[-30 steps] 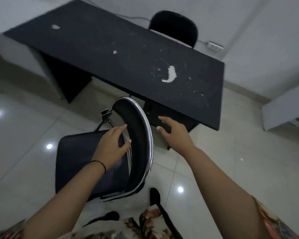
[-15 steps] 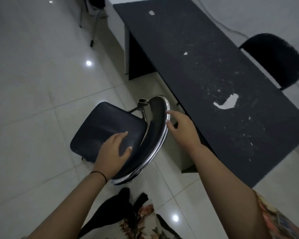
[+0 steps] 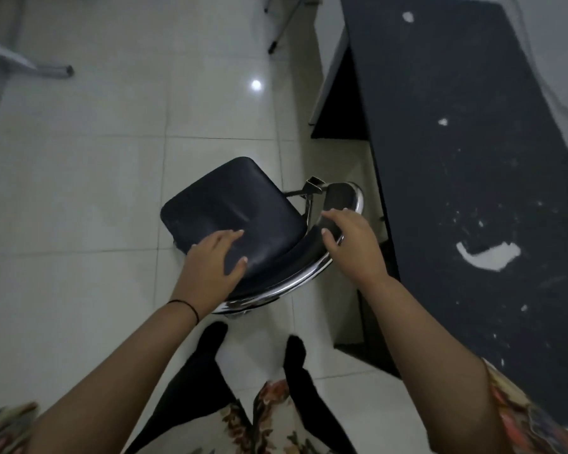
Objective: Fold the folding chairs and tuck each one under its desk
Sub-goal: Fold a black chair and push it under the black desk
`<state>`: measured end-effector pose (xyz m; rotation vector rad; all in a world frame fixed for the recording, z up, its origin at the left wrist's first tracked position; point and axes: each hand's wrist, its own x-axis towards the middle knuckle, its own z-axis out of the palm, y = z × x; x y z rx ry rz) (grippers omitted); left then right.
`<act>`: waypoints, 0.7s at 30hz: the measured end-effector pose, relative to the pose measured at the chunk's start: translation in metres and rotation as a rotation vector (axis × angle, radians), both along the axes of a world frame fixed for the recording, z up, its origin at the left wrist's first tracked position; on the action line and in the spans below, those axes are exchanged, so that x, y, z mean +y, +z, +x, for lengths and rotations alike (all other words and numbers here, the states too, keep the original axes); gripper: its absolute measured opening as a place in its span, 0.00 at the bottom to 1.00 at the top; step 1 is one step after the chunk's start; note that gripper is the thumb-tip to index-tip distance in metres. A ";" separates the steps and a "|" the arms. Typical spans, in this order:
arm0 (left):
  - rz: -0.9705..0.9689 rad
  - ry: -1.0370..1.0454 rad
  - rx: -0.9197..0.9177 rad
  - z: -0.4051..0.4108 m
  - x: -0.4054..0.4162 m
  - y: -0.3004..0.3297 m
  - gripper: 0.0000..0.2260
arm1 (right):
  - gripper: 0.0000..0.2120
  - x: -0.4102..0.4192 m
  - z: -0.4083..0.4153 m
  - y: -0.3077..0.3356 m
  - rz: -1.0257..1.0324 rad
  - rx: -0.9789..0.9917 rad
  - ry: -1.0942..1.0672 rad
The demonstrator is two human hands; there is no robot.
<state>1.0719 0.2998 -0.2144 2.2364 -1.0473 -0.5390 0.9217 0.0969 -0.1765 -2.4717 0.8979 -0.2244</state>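
A folding chair stands unfolded on the tiled floor beside the black desk [image 3: 473,178]. Its dark padded seat [image 3: 236,208] faces up, and its curved backrest [image 3: 312,263] has a chrome rim. My left hand [image 3: 214,267] lies on the seat's near edge with the fingers spread and fairly straight. My right hand [image 3: 351,244] rests on top of the backrest, fingers bent over its chrome rim. A folding hinge bracket [image 3: 313,188] shows between seat and backrest. The chair's legs are hidden under the seat.
The desk's dark side panel [image 3: 338,103] stands just right of the chair. Legs of another chair [image 3: 276,34] show at the top, and a grey furniture foot [image 3: 56,70] at the top left. My own feet [image 3: 253,348] stand right behind the chair. Open tiled floor lies to the left.
My view has swung left and down, so the desk now runs along the right. My right hand has moved from the air by the desk onto the backrest. My left hand stays on the seat.
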 end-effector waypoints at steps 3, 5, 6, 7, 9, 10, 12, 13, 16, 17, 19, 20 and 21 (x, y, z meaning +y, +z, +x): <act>-0.016 0.117 -0.063 -0.020 -0.005 -0.006 0.24 | 0.15 -0.020 0.002 -0.005 -0.011 0.018 0.148; -0.015 0.205 -0.100 -0.039 -0.006 -0.011 0.23 | 0.15 -0.032 0.001 -0.008 -0.041 0.004 0.237; -0.009 0.246 -0.123 -0.048 -0.007 -0.013 0.22 | 0.15 -0.037 0.000 -0.010 -0.057 -0.002 0.272; 0.003 0.284 -0.140 -0.056 -0.008 -0.014 0.22 | 0.15 -0.042 -0.001 -0.011 -0.064 -0.007 0.298; 0.029 0.337 -0.155 -0.070 -0.009 -0.016 0.21 | 0.15 -0.052 -0.003 -0.016 -0.065 -0.007 0.334; 0.034 0.349 -0.164 -0.077 -0.011 -0.016 0.21 | 0.15 -0.058 -0.004 -0.020 -0.067 -0.005 0.353; 0.044 0.368 -0.189 -0.084 -0.016 -0.016 0.22 | 0.16 -0.068 -0.004 -0.026 -0.075 0.006 0.386; 0.061 0.381 -0.203 -0.087 -0.019 -0.016 0.22 | 0.16 -0.072 -0.003 -0.028 -0.074 0.016 0.394; 0.151 0.444 -0.217 -0.098 -0.024 -0.021 0.22 | 0.16 -0.081 -0.004 -0.034 -0.066 0.091 0.377; 0.179 0.468 -0.211 -0.102 -0.025 -0.023 0.22 | 0.17 -0.085 -0.005 -0.036 -0.075 0.119 0.376; 0.205 0.517 -0.207 -0.109 -0.029 -0.027 0.21 | 0.18 -0.094 -0.004 -0.039 -0.085 0.164 0.397; 0.207 0.540 -0.213 -0.110 -0.031 -0.028 0.20 | 0.18 -0.098 -0.003 -0.040 -0.083 0.184 0.408; 0.205 0.563 -0.223 -0.111 -0.033 -0.027 0.20 | 0.19 -0.101 -0.002 -0.042 -0.085 0.190 0.421</act>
